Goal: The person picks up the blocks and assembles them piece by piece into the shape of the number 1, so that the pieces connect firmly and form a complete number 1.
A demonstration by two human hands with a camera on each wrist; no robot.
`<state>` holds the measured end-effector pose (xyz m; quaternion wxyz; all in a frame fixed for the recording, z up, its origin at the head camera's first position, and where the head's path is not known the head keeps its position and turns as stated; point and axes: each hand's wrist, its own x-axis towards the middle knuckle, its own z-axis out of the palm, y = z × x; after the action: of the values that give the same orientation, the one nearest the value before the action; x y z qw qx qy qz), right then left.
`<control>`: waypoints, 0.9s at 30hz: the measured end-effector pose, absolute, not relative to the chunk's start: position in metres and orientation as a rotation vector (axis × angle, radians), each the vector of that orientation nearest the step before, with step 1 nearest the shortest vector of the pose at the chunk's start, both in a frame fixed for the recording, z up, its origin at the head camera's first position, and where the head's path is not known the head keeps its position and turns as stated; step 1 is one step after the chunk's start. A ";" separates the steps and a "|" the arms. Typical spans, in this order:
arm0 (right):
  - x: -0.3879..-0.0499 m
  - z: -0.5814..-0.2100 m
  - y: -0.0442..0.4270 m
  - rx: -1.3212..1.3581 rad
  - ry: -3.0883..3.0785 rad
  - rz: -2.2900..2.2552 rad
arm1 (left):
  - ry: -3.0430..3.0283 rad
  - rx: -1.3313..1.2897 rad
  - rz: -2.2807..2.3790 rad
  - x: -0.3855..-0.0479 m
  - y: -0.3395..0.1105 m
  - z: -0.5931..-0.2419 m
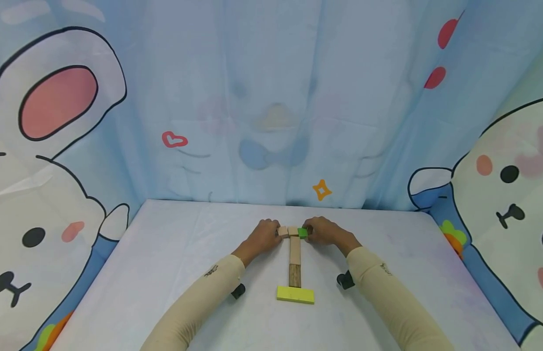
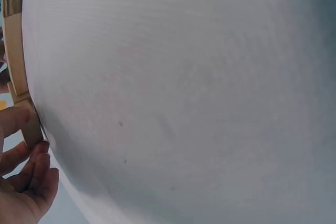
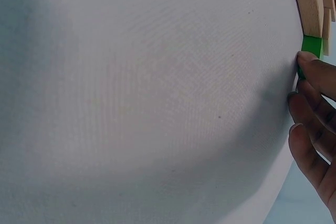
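Observation:
My left hand (image 1: 264, 235) pinches a small plain wooden block (image 1: 283, 232) between thumb and fingers; the left wrist view shows this block (image 2: 32, 127) at its left edge. With my right hand (image 1: 325, 231) I pinch a green block (image 1: 302, 233), whose green face (image 3: 312, 45) also appears at the right edge of the right wrist view. Another plain block (image 1: 293, 231) sits between these two, forming a short row. Below it a long light wooden block (image 1: 295, 250) runs toward me, then a darker brown block (image 1: 295, 276). A long yellow block (image 1: 295, 295) lies crosswise at the near end.
The blocks lie on a white-covered table (image 1: 201, 219). Behind it hangs a blue curtain (image 1: 271, 63) with cartoon prints. Small black devices, one of them on the right (image 1: 345, 280), are at both wrists.

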<state>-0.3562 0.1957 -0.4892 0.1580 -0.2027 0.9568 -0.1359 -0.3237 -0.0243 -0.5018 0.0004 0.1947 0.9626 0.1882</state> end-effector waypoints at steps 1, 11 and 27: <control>-0.356 -0.489 0.196 -0.584 2.739 -0.385 | 3.026 0.616 0.590 -0.324 -0.024 -0.502; -0.356 -0.489 0.197 -0.580 2.732 -0.397 | 3.019 0.622 0.584 -0.324 -0.024 -0.501; -0.354 -0.488 0.198 -0.611 2.725 -0.438 | 3.001 0.636 0.562 -0.324 -0.024 -0.500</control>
<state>-0.3540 0.1982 -0.4881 0.1569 -0.2133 0.9521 -0.1531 -0.3237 -0.0236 -0.4997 0.0114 0.2038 0.9622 0.1801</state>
